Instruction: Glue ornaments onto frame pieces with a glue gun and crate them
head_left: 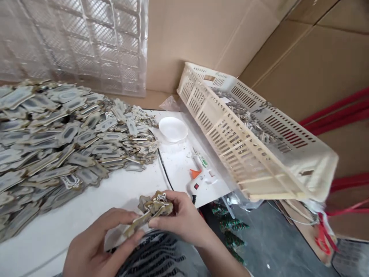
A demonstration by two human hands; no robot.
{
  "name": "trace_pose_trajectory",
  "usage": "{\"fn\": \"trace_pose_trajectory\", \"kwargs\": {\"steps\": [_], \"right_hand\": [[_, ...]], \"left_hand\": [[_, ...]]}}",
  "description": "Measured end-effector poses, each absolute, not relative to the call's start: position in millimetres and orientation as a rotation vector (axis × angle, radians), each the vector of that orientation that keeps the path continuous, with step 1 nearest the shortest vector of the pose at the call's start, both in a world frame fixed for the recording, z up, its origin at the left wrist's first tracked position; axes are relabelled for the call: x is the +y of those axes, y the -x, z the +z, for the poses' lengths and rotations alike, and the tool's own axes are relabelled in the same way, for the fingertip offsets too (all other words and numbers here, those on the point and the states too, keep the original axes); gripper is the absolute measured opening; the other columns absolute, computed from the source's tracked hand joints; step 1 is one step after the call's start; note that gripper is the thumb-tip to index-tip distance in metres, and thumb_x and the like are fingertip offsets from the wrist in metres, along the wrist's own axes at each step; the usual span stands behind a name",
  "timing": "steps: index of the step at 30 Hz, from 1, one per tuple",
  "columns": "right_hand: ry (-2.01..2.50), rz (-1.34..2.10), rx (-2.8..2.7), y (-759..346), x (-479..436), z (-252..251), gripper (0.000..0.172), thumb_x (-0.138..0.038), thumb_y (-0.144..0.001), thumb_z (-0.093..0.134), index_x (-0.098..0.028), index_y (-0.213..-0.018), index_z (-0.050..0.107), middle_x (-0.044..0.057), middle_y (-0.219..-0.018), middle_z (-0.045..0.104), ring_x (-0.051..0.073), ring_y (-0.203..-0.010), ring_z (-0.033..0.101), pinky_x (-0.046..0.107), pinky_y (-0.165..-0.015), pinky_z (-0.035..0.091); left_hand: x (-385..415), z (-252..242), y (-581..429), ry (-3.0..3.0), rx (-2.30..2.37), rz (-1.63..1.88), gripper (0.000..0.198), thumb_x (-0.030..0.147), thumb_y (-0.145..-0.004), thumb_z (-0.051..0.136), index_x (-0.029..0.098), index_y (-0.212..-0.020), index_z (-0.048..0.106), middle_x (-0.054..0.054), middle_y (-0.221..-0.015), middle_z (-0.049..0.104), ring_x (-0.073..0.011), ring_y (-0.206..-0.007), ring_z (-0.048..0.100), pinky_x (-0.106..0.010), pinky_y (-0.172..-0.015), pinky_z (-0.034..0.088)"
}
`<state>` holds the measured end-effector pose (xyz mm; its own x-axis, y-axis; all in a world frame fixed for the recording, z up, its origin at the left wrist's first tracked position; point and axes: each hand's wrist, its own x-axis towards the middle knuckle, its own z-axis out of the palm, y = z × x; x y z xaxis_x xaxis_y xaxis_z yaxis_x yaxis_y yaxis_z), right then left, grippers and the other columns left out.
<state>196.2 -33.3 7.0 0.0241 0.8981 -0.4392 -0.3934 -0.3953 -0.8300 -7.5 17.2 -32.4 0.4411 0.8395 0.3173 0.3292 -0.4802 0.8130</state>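
Note:
Near the bottom middle, my left hand (pixel 100 240) pinches the lower left end of a metal-coloured ornamental piece (pixel 138 223) between thumb and fingers. My right hand (pixel 181 219) grips a small flower-shaped part (pixel 158 206) at the other end, thumb in front and fingers behind. The two parts touch; whether they are joined I cannot tell. A big pile of similar flat grey plates with gold edges (pixel 69 132) covers the left of the white table (pixel 121 196).
A white bowl (pixel 173 129) stands behind my hands. Right of it lie a white glue gun (pixel 203 179) and an orange piece (pixel 195 174). A cream plastic crate (pixel 236 154) holds metal parts. Clear plastic trays (pixel 100 42) lean at the back left. Red scissors (pixel 323 240) lie lower right.

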Motion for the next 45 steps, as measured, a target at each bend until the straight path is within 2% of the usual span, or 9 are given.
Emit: {"fn": "trace_pose_trajectory", "kwargs": {"steps": [6, 10, 13, 19, 25, 30, 35, 41, 45], "right_hand": [[1.387, 1.517, -0.701, -196, -30, -5, 0.049, -0.048, -0.053, 0.097, -0.021, -0.085, 0.072, -0.002, -0.079, 0.066, 0.015, -0.071, 0.055, 0.028, -0.069, 0.045], [1.591, 1.327, -0.951, -198, -30, -6, 0.034, -0.046, -0.073, 0.085, -0.021, -0.086, 0.066, -0.002, -0.077, 0.065, 0.015, -0.071, 0.054, 0.027, -0.064, 0.041], [1.767, 1.216, -1.159, -200, -29, -2, 0.023, -0.037, -0.079, 0.079, -0.021, -0.083, 0.063, -0.003, -0.072, 0.063, 0.015, -0.067, 0.053, 0.027, -0.061, 0.037], [1.758, 1.076, -1.401, -200, -25, 1, 0.017, -0.026, -0.084, 0.08, -0.023, -0.099, 0.072, 0.003, -0.095, 0.072, 0.021, -0.089, 0.065, 0.03, -0.078, 0.047], [1.692, 1.13, -1.462, -199, -21, -2, 0.029, -0.024, -0.086, 0.079, -0.021, -0.114, 0.073, 0.007, -0.105, 0.071, 0.023, -0.101, 0.068, 0.035, -0.089, 0.052], [1.733, 1.17, -1.258, -198, -25, -9, 0.064, -0.029, -0.084, 0.078, -0.021, -0.143, 0.057, 0.013, -0.124, 0.071, 0.03, -0.115, 0.067, 0.044, -0.097, 0.053], [1.707, 1.199, -1.107, -203, -35, -10, 0.057, -0.033, -0.088, 0.07, -0.021, -0.14, 0.053, 0.009, -0.106, 0.074, 0.023, -0.081, 0.073, 0.037, -0.073, 0.058], [1.856, 0.777, -1.305, -207, -48, -7, 0.038, -0.034, -0.095, 0.061, -0.017, -0.13, 0.061, 0.013, -0.108, 0.079, 0.029, -0.097, 0.077, 0.042, -0.083, 0.063], [1.898, 0.472, -1.548, -207, -49, -7, 0.037, -0.032, -0.102, 0.053, -0.011, -0.131, 0.063, 0.015, -0.106, 0.079, 0.029, -0.09, 0.079, 0.042, -0.073, 0.065]], "left_hand": [[32, -16, 7, -2.035, 1.232, 0.955, 0.032, 0.064, -0.088, 0.066, 0.034, -0.092, 0.077, 0.007, -0.085, 0.081, -0.0149, -0.066, 0.075, -0.018, -0.059, 0.058], [42, -13, 15, -2.034, 1.391, 0.911, 0.043, 0.071, -0.084, 0.065, 0.034, -0.102, 0.075, 0.008, -0.065, 0.074, -0.0135, -0.049, 0.066, -0.02, -0.043, 0.05], [47, -13, 15, -2.108, 1.335, 0.83, 0.044, 0.073, -0.085, 0.062, 0.032, -0.097, 0.073, 0.006, -0.071, 0.076, -0.0143, -0.053, 0.068, -0.021, -0.047, 0.051], [50, -14, 4, -2.474, 1.223, 0.773, 0.04, 0.056, -0.101, 0.044, 0.028, -0.099, 0.072, 0.001, -0.063, 0.069, -0.0195, -0.055, 0.066, -0.031, -0.051, 0.048], [48, -14, 5, -2.578, 1.172, 0.85, 0.028, 0.043, -0.102, 0.05, 0.025, -0.111, 0.068, -0.005, -0.112, 0.074, -0.024, -0.096, 0.072, -0.036, -0.086, 0.054], [43, -12, 7, -2.6, 1.003, 0.835, 0.02, 0.033, -0.102, 0.054, 0.026, -0.115, 0.068, -0.004, -0.113, 0.072, -0.0201, -0.092, 0.068, -0.034, -0.083, 0.052], [38, -15, 3, -2.616, 0.916, 0.8, 0.021, 0.026, -0.1, 0.056, 0.028, -0.115, 0.07, -0.003, -0.117, 0.072, -0.0208, -0.09, 0.063, -0.035, -0.079, 0.051], [38, -20, -6, -2.699, 0.815, 0.758, 0.02, 0.024, -0.099, 0.057, 0.027, -0.112, 0.072, -0.005, -0.118, 0.07, -0.0229, -0.091, 0.058, -0.038, -0.08, 0.047], [39, -21, -8, -2.728, 0.795, 0.752, 0.018, 0.028, -0.1, 0.057, 0.026, -0.11, 0.072, -0.006, -0.116, 0.071, -0.0239, -0.091, 0.057, -0.039, -0.08, 0.045]]}}
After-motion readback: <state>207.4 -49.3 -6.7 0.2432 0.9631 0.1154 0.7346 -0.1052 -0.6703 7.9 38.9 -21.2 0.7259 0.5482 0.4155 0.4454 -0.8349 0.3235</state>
